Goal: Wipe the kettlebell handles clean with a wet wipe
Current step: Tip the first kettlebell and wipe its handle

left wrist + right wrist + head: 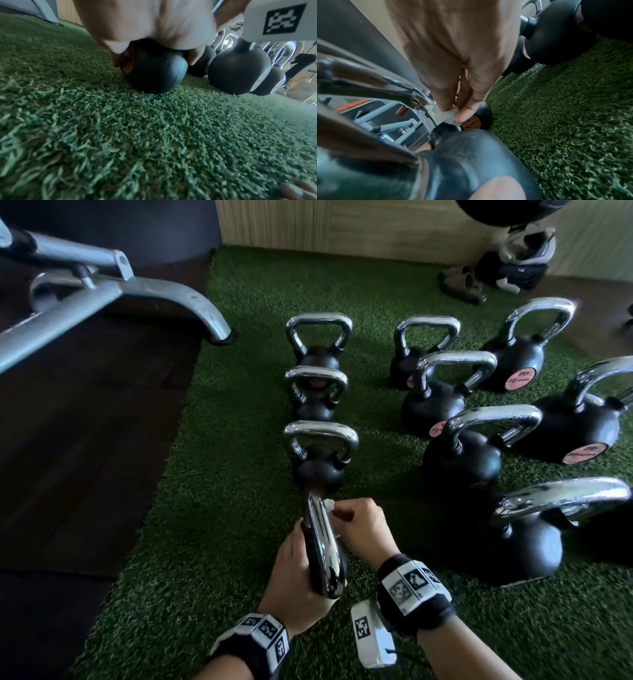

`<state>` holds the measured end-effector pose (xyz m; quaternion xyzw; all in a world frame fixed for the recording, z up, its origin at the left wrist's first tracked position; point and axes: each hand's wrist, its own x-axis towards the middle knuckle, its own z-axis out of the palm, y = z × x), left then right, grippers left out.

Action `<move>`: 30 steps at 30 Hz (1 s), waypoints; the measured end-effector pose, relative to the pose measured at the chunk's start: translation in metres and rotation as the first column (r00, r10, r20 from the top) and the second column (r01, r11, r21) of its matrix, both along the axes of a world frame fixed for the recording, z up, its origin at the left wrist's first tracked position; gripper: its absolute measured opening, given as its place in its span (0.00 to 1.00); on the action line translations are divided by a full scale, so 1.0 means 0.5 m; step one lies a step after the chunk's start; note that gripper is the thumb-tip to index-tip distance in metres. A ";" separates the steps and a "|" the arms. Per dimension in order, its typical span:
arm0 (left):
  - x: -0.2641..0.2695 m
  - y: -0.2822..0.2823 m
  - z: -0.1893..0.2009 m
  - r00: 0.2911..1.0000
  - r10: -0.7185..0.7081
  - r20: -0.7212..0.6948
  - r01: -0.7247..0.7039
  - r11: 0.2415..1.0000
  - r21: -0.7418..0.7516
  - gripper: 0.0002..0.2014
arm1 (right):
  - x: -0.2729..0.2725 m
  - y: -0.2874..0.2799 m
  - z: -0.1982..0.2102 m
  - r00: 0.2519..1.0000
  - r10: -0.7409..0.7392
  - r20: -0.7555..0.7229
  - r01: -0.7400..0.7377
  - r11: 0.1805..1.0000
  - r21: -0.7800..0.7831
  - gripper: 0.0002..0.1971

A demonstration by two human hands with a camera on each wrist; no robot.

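The nearest small black kettlebell (pixel 313 559) stands turned on the green turf, its chrome handle (pixel 322 546) edge-on to me. My left hand (pixel 294 570) grips its round body (pixel 154 70) from above, fingers curled down both sides. My right hand (pixel 356 523) pinches a white wet wipe (pixel 328 505) against the far leg of the handle. In the right wrist view the thumb and fingers squeeze the wipe (pixel 448 116) onto the chrome (pixel 419 104) just above where it joins the black body (pixel 471 155).
Three more small kettlebells (pixel 320 453) line up ahead. Several larger ones (pixel 520 542) crowd the right side of the turf (pixel 212 542). A grey metal bench frame (pixel 102 292) stands on the dark floor at left. Shoes (pixel 462 284) lie by the back wall.
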<state>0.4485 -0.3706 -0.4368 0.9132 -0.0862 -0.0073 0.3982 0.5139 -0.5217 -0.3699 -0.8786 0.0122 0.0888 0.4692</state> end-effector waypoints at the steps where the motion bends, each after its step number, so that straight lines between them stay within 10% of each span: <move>1: 0.002 0.004 0.006 1.000 -0.013 0.007 0.013 0.999 -0.035 0.49 | 0.001 0.001 -0.002 1.000 0.003 -0.002 -0.003 1.000 -0.007 0.18; 12: 0.020 0.038 0.027 0.991 -0.133 0.003 0.133 0.991 -0.032 0.51 | 0.006 0.010 -0.007 0.998 -0.063 0.016 0.060 0.986 0.157 0.03; 21: 0.036 0.061 0.031 0.982 -0.137 -0.127 0.128 0.989 -0.076 0.49 | -0.032 0.013 0.060 0.945 0.022 0.327 -0.080 0.983 0.166 0.14; 30: 0.063 0.072 0.036 0.968 -0.208 -0.140 0.209 0.978 -0.004 0.39 | -0.054 0.010 0.082 0.991 0.002 0.133 -0.042 0.954 0.297 0.10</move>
